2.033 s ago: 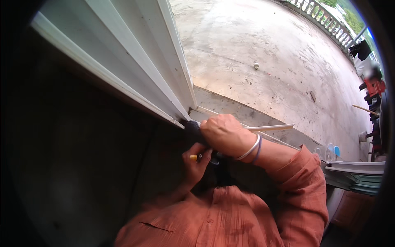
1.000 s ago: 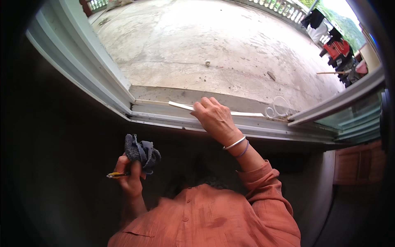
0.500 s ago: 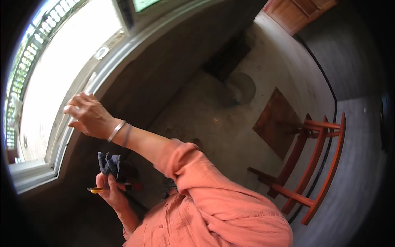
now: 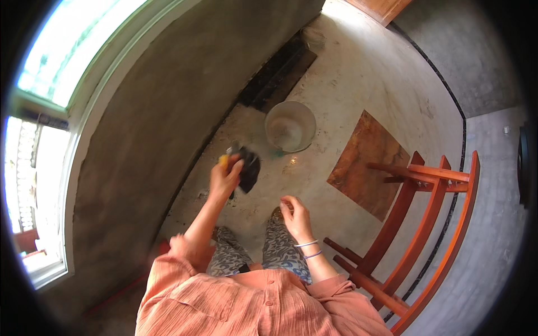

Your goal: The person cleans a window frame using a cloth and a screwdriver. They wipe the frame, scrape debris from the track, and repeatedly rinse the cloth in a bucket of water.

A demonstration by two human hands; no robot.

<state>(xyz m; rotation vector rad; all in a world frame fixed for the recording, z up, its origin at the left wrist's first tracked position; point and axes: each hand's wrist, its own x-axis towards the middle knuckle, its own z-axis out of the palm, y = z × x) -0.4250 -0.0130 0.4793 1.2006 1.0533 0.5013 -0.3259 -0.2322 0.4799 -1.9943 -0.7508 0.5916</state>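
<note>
In front of me my left hand [image 4: 226,176] is closed around a dark cloth [image 4: 250,169], which hangs off to its right. A small yellow tool [image 4: 224,161] sticks up from the same grip; motion blur hides its exact kind. My right hand [image 4: 297,217] is held low before my right leg, fingers loosely curled together. Nothing shows in it. Its wrist carries two thin bands. Beyond both hands, a round pale bucket [image 4: 290,126] stands on the floor.
A long dark slab [image 4: 280,73] lies along the base of the left wall. The window frame [image 4: 75,151] is at left. On the right are a brown square board [image 4: 370,162] on the floor and a red-brown wooden frame [image 4: 417,241] with bars.
My right hand has come down from the window ledge to in front of my leg. My left hand has moved away from the wall with the cloth and yellow tool. My view has turned.
</note>
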